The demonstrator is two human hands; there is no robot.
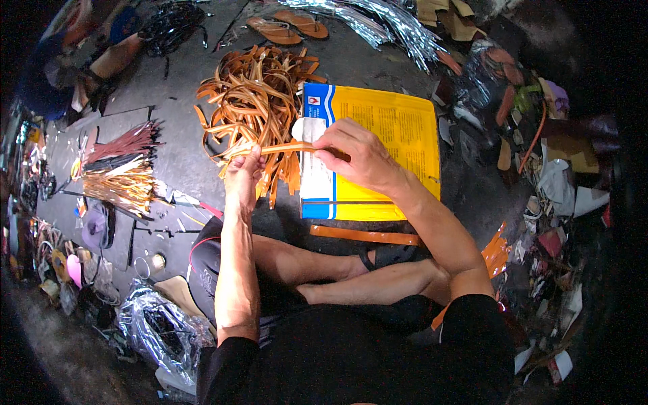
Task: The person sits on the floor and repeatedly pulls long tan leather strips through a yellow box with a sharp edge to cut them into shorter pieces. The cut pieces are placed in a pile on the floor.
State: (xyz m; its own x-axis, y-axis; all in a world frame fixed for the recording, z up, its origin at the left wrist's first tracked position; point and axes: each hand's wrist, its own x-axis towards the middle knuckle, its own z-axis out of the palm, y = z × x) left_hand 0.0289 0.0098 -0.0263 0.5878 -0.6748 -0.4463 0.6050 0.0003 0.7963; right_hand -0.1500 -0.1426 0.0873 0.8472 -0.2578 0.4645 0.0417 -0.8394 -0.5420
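Observation:
A narrow orange-brown strip (287,147), leather-like, runs level between my two hands. My left hand (244,179) is closed, pinching its left end between thumb and fingers. The other end is pinched in my right hand (358,154), above a flat yellow, blue and white panel (398,121). Right by my left hand lies a tangled heap of similar strips (260,94), some hanging against the panel's left edge. A wider orange strip (364,235) rests on the floor between the panel and my crossed legs. What lies under my right fingers is partly hidden.
Sandals (290,28) and shiny silver strips (385,23) lie at the far side. Bundles of maroon and golden strips (121,175) are on the left, near a small glass (150,264). Clear plastic (158,331) sits at lower left; mixed scraps (540,223) cover the right.

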